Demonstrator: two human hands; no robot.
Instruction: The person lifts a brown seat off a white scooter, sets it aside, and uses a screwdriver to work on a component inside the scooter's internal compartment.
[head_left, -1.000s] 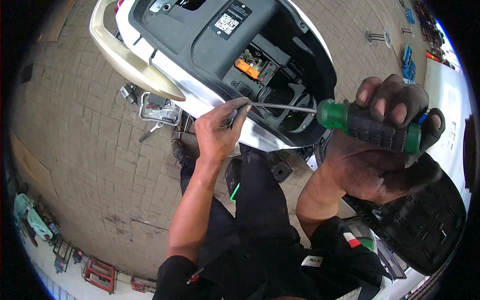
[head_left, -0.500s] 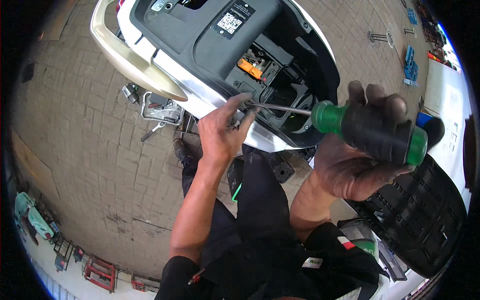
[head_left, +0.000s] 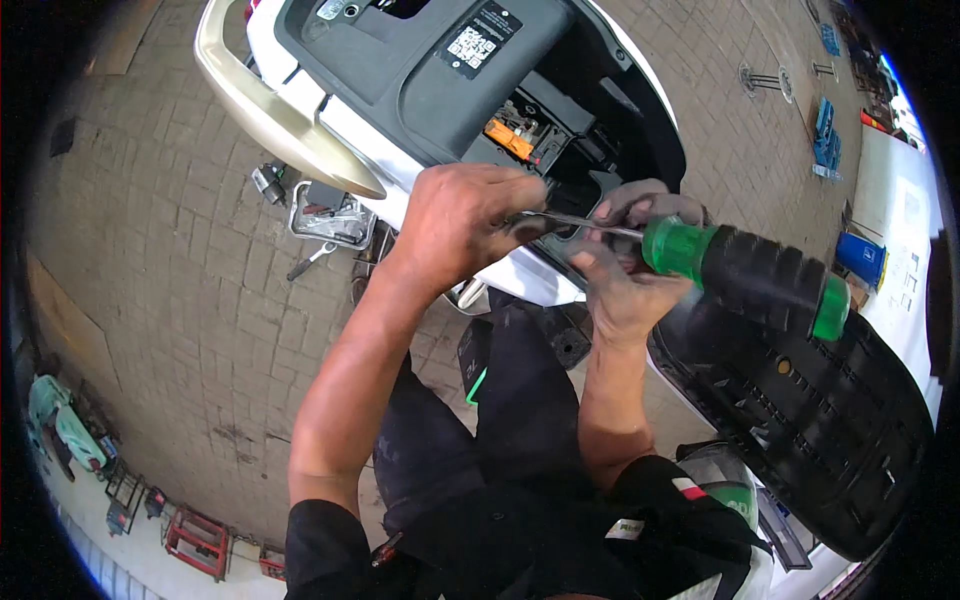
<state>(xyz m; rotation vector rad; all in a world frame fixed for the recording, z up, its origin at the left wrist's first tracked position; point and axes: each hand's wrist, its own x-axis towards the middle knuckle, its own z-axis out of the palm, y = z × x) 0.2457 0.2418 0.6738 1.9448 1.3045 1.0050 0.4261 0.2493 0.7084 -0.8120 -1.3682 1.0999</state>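
Screwdriver (head_left: 692, 252), grn handle (head_left: 832, 308), blk ribbed sleeve (head_left: 768, 280), L hand (head_left: 468, 218) & R hand (head_left: 632, 280) gripping shaft (head_left: 628, 233)

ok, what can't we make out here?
Tip of screwdriver: head view, hidden by left hand.
Whether that hand grips anything else: head view, its back hides this.
Contents of tray: head view, too small to identify.
Part of scooter: head view, cut off by top edge.

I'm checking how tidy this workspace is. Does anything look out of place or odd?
A ratchet-like tool lies on the paving beside the tray, which looks slightly out of place, since other items sit inside it. The fingers of the right hand look smudged dark, perhaps with grease. Nothing else stands out clearly.
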